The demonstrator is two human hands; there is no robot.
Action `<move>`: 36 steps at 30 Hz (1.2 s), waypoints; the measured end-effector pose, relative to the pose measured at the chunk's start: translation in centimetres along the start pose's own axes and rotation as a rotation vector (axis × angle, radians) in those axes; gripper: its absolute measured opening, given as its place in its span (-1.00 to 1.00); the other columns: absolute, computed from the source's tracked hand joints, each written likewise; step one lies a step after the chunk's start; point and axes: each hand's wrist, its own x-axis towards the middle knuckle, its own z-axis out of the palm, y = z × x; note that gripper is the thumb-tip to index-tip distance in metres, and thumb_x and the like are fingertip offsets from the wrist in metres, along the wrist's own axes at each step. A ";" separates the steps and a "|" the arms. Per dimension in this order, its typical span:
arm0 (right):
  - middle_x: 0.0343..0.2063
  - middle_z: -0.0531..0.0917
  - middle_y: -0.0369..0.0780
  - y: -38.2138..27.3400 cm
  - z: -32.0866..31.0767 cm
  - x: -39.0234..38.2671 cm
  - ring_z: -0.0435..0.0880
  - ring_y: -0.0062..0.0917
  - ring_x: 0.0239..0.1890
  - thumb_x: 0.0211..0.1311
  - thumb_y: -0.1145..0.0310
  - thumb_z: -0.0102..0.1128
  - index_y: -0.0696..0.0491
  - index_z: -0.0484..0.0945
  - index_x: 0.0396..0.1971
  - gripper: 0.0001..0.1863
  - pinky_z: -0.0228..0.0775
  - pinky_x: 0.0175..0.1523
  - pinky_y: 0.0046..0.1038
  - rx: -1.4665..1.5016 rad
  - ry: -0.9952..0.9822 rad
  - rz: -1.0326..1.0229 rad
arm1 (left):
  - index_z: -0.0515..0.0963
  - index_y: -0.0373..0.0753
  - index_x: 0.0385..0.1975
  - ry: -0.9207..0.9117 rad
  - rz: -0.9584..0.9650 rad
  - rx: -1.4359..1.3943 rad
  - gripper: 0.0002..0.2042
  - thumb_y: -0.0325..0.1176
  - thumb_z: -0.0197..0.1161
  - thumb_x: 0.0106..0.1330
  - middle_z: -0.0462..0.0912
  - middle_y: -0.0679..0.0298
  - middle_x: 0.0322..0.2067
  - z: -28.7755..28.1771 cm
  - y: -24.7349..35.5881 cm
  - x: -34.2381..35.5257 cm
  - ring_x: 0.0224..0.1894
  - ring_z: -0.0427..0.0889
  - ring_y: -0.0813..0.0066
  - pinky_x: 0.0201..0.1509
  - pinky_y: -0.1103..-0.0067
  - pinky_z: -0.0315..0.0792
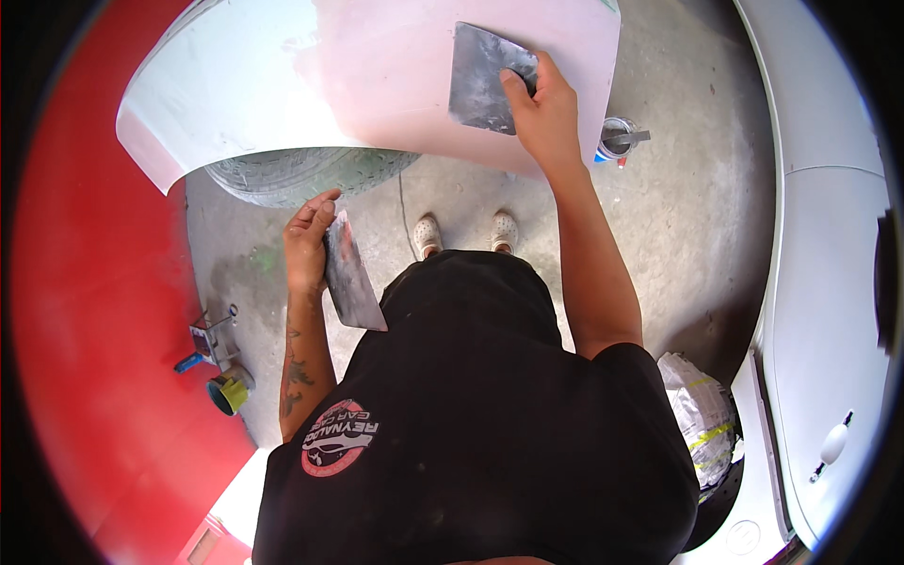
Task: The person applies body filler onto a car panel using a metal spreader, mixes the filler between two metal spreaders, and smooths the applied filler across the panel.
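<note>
My right hand (551,118) grips a flat, grey-smeared filler spreader (480,85), thumb on its upper face. The spreader lies over the right part of a white car fender (386,75), where a pale pink coat covers the surface; whether it touches cannot be told. Lower and to the left, my left hand (309,240) pinches a second flat plate (354,278) by its edge. That plate is streaked grey with some reddish smears and hangs tilted in front of my dark shirt. Under the fender's arch shows a dusty tyre (301,177).
An open tin (617,137) with a flat tool across it stands right of the fender. Red bodywork (104,282) curves along the left, near a small stand (215,341) and a yellow-green container (228,391). White car panels (829,264) and a masked wheel (699,414) are at right.
</note>
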 end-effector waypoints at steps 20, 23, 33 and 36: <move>-0.66 0.54 -0.13 0.5 0.3 -0.3 0.49 -0.46 -0.67 0.20 0.37 0.18 0.18 0.48 -0.13 -0.72 0.35 -0.48 -0.42 0.065 0.047 -0.037 | 0.58 -0.34 -0.08 0.019 0.007 0.034 -0.73 -0.30 0.22 0.34 0.57 0.42 -0.48 -0.1 0.2 -0.2 -0.52 0.42 0.76 -0.41 0.77 0.32; -0.65 0.56 -0.13 0.1 0.4 -0.3 0.51 -0.44 -0.65 0.21 0.35 0.17 0.18 0.48 -0.15 -0.73 0.36 -0.46 -0.41 0.055 0.041 -0.054 | 0.58 -0.34 -0.08 0.021 0.017 0.034 -0.71 -0.28 0.22 0.34 0.56 0.43 -0.50 0.1 0.2 -0.2 -0.54 0.42 0.76 -0.43 0.77 0.32; -0.64 0.45 -0.20 -1.0 2.6 -3.3 0.39 -0.59 -0.58 0.22 0.29 0.22 0.14 0.48 -0.26 -0.76 0.23 -0.44 -0.45 0.084 -0.514 -0.045 | 0.65 -0.33 -0.33 -0.074 -0.007 0.018 -0.70 -0.17 0.21 0.36 0.60 0.37 -0.51 3.0 2.3 -0.8 -0.53 0.45 0.73 -0.45 0.74 0.33; -0.63 0.47 -0.19 -1.6 5.0 -6.5 0.43 -0.50 -0.56 0.23 0.29 0.21 0.13 0.46 -0.25 -0.76 0.23 -0.43 -0.41 0.280 -0.502 -0.230 | 0.64 -0.33 -0.35 -0.115 0.154 0.187 -0.72 -0.19 0.21 0.35 0.64 0.32 -0.49 0.4 -1.3 1.9 -0.54 0.46 0.72 -0.48 0.73 0.34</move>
